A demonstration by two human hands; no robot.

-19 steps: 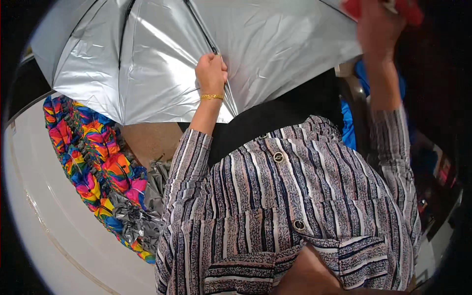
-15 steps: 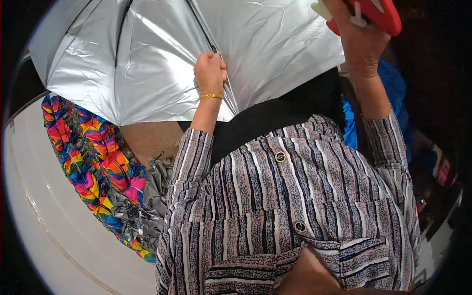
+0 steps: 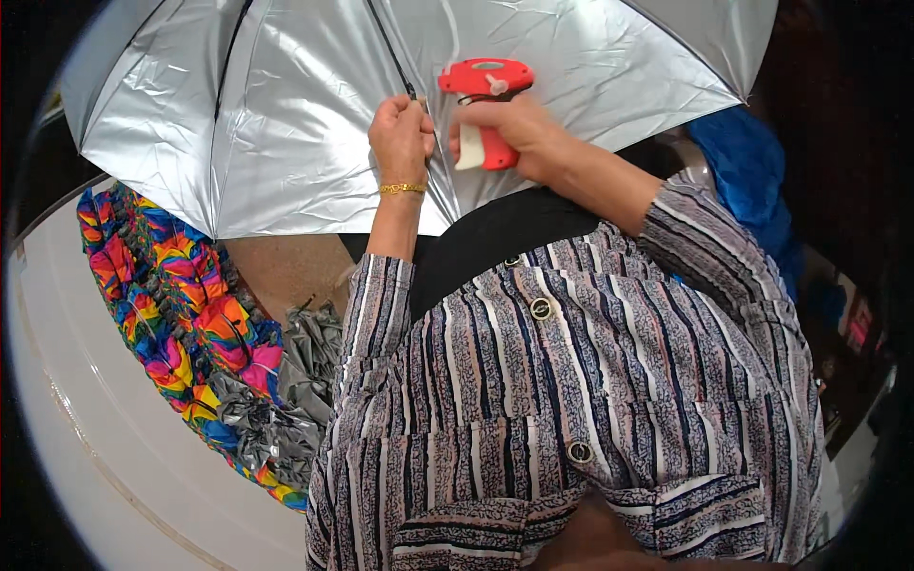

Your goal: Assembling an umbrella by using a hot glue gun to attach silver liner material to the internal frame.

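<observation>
A silver umbrella canopy lies spread over my lap, its inner side up, with thin black ribs running across it. My left hand is closed in a pinch on the canopy at the lower end of a black rib. Just to its right, my right hand grips a red tagging gun with a white trigger. The gun's front end points left, above the fabric and close to my left hand. Some motion blur softens my right hand.
Several folded rainbow-coloured umbrellas lie in a row at the left on a white curved surface. Crumpled silver fabric sits beside them. Blue fabric hangs at the right, past the canopy's edge.
My right hand has come from the upper right toward the middle with the tagging gun, stopping beside my left hand. The left hand keeps its pinch, and the canopy has shifted slightly.
</observation>
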